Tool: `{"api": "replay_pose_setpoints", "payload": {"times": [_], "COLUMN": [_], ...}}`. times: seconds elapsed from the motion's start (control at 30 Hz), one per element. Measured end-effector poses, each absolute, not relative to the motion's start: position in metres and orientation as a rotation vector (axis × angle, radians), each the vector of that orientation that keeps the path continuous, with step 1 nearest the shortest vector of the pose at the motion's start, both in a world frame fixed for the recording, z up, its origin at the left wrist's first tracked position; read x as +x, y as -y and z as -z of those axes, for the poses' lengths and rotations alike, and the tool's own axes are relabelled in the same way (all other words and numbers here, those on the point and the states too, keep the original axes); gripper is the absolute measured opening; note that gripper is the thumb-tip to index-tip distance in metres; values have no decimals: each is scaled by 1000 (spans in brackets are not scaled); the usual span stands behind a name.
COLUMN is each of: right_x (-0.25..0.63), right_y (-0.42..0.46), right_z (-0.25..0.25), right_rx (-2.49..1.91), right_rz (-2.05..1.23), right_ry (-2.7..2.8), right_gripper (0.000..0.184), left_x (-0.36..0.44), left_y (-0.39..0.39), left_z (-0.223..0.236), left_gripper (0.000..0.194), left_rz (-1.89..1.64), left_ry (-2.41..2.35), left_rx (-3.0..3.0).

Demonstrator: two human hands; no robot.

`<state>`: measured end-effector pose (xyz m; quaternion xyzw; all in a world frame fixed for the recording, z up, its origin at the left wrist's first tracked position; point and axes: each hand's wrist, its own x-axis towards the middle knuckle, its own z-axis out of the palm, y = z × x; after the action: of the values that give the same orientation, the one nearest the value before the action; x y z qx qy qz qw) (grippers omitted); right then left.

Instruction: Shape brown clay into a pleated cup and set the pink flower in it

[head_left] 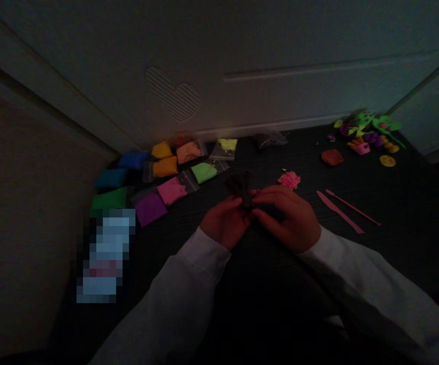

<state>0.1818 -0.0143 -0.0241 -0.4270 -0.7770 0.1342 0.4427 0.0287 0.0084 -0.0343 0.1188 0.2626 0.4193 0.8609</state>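
A dark brown lump of clay (243,186) sits between my two hands, above the dark tabletop (265,284). My left hand (225,221) is closed, its fingers pinching the lower left of the lump. Curled over from the other side, my right hand (290,215) grips the same piece with thumb and fingertips. Both arms wear white sleeves. The scene is very dim, so the lump's shape is hard to make out.
Several bags of coloured clay (172,190) lie at the left. A pink crumbly clay piece (289,179) lies just beyond my right hand. Two pink modelling tools (341,212) lie to the right. Clay flowers (369,133) and a red lump (332,157) stand far right. A blurred-out object (105,256) lies near left.
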Motion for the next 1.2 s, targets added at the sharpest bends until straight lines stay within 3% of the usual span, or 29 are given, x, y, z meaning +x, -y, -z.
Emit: {"api": "replay_pose_setpoints", "payload": {"times": [0.3,0.57,0.87,1.2], "right_x": [185,183,182,187], "right_y": [21,21,22,16], "right_z": [13,10,11,9], "right_rx": [-1006,-980,-1133,-1092], "right_rz": [-521,-585,-966,-808], "right_ry": [1865,1837,1586,1748], "right_gripper": [27,17,19,12], "left_x": [26,27,32,34], "left_y": [-3,2,3,3], "left_z": [38,35,34,34], "left_gripper": [17,21,19,18], "left_rz": [-909,-903,-867,-856], "left_ry": [-498,-532,-560,-620], "left_rx": [368,440,217,203]}}
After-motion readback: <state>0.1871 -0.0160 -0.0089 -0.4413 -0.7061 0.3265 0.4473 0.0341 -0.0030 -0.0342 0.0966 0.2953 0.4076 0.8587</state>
